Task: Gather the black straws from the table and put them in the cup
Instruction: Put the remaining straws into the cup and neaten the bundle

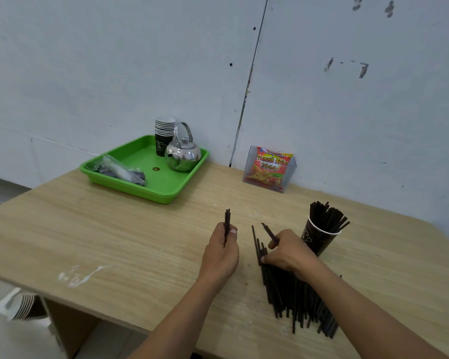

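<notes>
Pale wall panels stood behind the wooden counter (114, 242) as I watched the feed. My left hand (222, 252) held a few black straws upright, its fingers (233, 231) pressed together around them. My right hand (289, 251) lay on the near pile of straws (296, 296), pinching a couple between thumb and fingers while the rest lay flat under the palm. Just beyond it stood the cup (318, 239), already bristling with straws and touching nothing else that I could see. I judged the straws light, thin, slick and easily bent, so best gripped in a bunch near the middle and squared at the ends before dropping in. The crowded cup looked easy to tip. A green tray (151, 187) with a kettle (183, 155) and stacked cups (164, 134), and a snack packet (270, 168), sat well apart, out of the way.
</notes>
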